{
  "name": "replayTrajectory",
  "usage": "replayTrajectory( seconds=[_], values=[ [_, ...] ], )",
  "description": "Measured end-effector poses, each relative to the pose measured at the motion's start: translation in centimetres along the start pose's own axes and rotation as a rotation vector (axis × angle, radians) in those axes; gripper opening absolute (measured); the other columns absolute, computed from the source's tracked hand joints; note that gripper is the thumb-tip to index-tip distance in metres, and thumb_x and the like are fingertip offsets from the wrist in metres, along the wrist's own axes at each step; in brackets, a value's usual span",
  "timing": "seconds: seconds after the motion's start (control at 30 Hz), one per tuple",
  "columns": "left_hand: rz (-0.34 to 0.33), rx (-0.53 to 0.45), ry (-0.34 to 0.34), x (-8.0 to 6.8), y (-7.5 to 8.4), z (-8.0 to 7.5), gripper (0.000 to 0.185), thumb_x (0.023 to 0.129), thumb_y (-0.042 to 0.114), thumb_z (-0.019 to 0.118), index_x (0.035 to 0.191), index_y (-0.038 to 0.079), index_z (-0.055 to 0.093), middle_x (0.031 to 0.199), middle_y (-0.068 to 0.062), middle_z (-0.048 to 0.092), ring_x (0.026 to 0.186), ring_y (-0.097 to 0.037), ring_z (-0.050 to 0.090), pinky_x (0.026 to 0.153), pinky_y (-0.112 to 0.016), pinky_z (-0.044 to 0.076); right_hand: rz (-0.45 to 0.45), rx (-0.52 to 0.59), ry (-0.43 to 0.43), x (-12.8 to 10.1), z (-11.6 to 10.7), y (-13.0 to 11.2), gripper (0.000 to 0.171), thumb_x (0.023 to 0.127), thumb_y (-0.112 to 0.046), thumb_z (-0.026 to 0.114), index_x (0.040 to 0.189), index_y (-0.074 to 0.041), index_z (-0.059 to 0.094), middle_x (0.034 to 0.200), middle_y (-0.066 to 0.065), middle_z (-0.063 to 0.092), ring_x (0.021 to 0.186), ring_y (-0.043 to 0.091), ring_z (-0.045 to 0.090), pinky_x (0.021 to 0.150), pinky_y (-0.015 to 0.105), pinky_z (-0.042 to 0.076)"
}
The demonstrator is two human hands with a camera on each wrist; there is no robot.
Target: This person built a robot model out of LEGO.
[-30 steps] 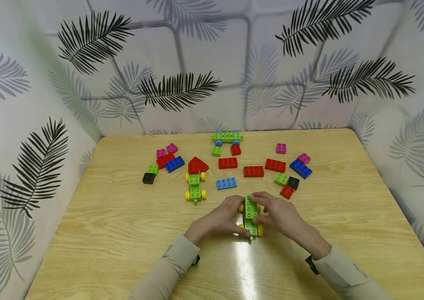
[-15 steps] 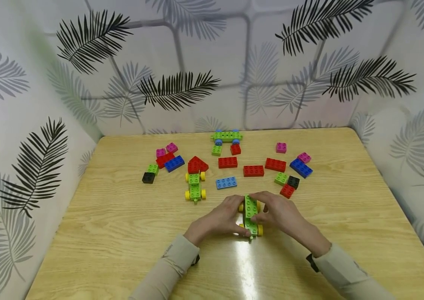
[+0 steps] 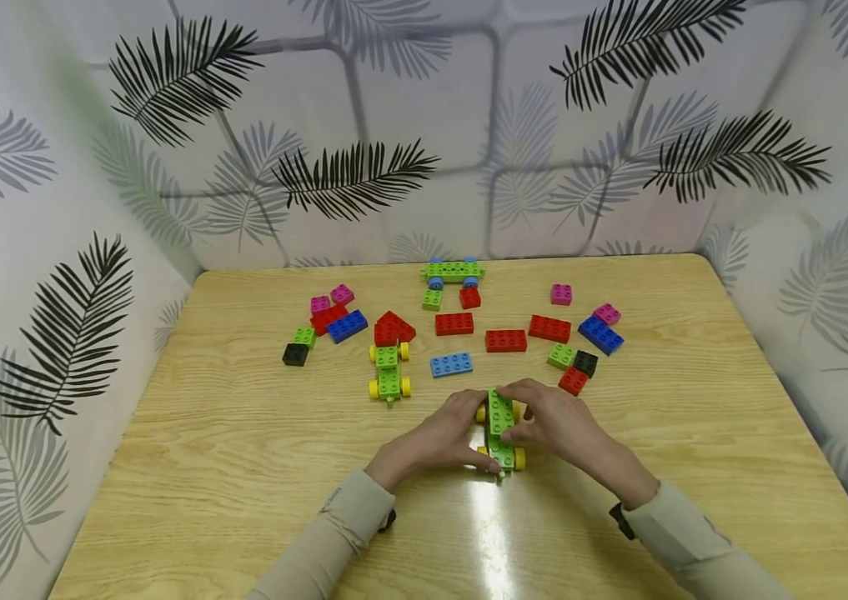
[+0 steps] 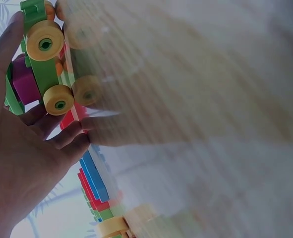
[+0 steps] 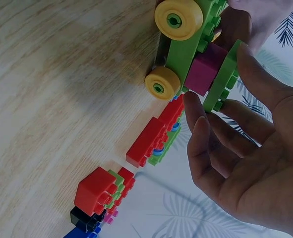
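Observation:
A green toy car base (image 3: 502, 457) with yellow wheels stands on the table between both hands. A magenta brick (image 5: 205, 70) sits on it, topped by a long green plate (image 3: 500, 414). My left hand (image 3: 434, 435) holds the car base from the left, thumb at its near end and fingers by the far wheel. From the right, my right hand (image 3: 566, 427) pinches the green plate by its two ends, thumb toward me. In the right wrist view the green plate (image 5: 223, 78) overhangs the magenta brick and looks slightly tilted against the base.
Farther left stands another green car (image 3: 389, 379) with yellow wheels. A light blue brick (image 3: 451, 365) lies ahead of the hands, with several red bricks (image 3: 506, 340) behind it. A blue-wheeled green base (image 3: 453, 272) is at the back edge. Mixed bricks (image 3: 600, 334) cluster right and left.
Both hands stay around the toy car with nearly the same hold. The whole head view shifts very slightly; the loose bricks keep their places.

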State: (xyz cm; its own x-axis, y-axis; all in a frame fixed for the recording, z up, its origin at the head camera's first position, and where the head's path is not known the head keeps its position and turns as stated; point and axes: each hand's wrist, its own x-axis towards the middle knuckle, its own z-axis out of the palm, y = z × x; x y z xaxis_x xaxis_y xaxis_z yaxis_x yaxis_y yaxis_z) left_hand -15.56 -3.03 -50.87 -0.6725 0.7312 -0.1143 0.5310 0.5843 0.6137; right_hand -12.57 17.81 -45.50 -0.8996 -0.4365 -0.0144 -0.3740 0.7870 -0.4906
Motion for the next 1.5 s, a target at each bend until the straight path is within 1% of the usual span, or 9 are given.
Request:
replayTrajectory(
  seconds=[0.2,0.53,0.8,1.03,1.13,1.23,1.37,1.5],
  values=[
    [0.022,-0.007,0.006,-0.07,0.10,-0.15,0.102,0.073,0.052,0.079,0.148,0.008,0.026,0.145,-0.008,0.037,0.136,-0.022,0.032,0.111,-0.034,0.031,0.008,0.005,0.001,-0.03,0.11,0.08,0.061,0.076,-0.031,0.082,0.128,-0.007,0.062,0.120,0.006,0.063,0.074,0.007,0.058,0.060,0.023,0.047],
    [0.012,-0.013,0.005,0.01,0.13,0.10,0.100,0.073,0.052,0.079,0.147,0.009,0.027,0.145,-0.008,0.037,0.136,-0.022,0.033,0.111,-0.034,0.030,0.006,-0.002,-0.011,-0.04,0.07,0.14,0.061,0.076,-0.032,0.082,0.128,-0.006,0.062,0.121,0.007,0.063,0.073,0.006,0.058,0.059,0.022,0.047],
    [0.018,-0.019,0.003,0.08,0.14,0.20,0.099,0.074,0.049,0.080,0.147,0.008,0.027,0.144,-0.009,0.038,0.136,-0.023,0.032,0.111,-0.033,0.029,0.010,-0.005,-0.025,-0.04,-0.05,0.01,0.061,0.076,-0.032,0.081,0.128,-0.006,0.062,0.121,0.007,0.062,0.072,0.007,0.057,0.059,0.022,0.046],
    [0.021,-0.023,-0.002,0.03,0.21,0.17,0.099,0.074,0.050,0.079,0.147,0.008,0.027,0.145,-0.009,0.037,0.136,-0.023,0.032,0.111,-0.034,0.029,0.013,-0.010,-0.034,-0.05,-0.10,0.08,0.061,0.076,-0.032,0.081,0.128,-0.006,0.062,0.120,0.007,0.062,0.070,0.005,0.056,0.058,0.021,0.045],
    [0.028,-0.017,0.000,0.12,0.08,0.25,0.099,0.075,0.051,0.079,0.147,0.009,0.026,0.145,-0.009,0.037,0.136,-0.023,0.032,0.111,-0.034,0.030,0.008,-0.016,-0.038,0.01,-0.24,0.04,0.061,0.076,-0.031,0.081,0.128,-0.005,0.062,0.120,0.007,0.062,0.069,0.005,0.055,0.058,0.022,0.045],
    [0.033,-0.017,0.005,0.20,0.01,0.21,0.098,0.075,0.049,0.079,0.147,0.009,0.026,0.145,-0.009,0.036,0.136,-0.023,0.032,0.111,-0.035,0.030,0.009,-0.027,-0.045,0.15,-0.45,-0.06,0.060,0.076,-0.031,0.081,0.127,-0.005,0.062,0.120,0.008,0.062,0.070,0.008,0.055,0.060,0.025,0.046],
    [0.026,-0.019,0.003,0.17,0.04,0.06,0.098,0.075,0.048,0.079,0.147,0.008,0.026,0.145,-0.009,0.036,0.137,-0.023,0.031,0.111,-0.035,0.030,0.017,-0.052,-0.059,0.37,-0.64,-0.20,0.060,0.076,-0.032,0.081,0.127,-0.006,0.062,0.120,0.008,0.063,0.081,0.015,0.061,0.064,0.030,0.050],
    [0.013,-0.019,-0.006,0.07,0.14,-0.02,0.098,0.075,0.047,0.080,0.147,0.008,0.027,0.145,-0.008,0.037,0.137,-0.022,0.031,0.112,-0.033,0.028,0.024,-0.065,-0.076,0.46,-0.77,-0.47,0.061,0.076,-0.033,0.081,0.127,-0.006,0.062,0.120,0.008,0.063,0.092,0.021,0.064,0.067,0.033,0.053]
  ],
)
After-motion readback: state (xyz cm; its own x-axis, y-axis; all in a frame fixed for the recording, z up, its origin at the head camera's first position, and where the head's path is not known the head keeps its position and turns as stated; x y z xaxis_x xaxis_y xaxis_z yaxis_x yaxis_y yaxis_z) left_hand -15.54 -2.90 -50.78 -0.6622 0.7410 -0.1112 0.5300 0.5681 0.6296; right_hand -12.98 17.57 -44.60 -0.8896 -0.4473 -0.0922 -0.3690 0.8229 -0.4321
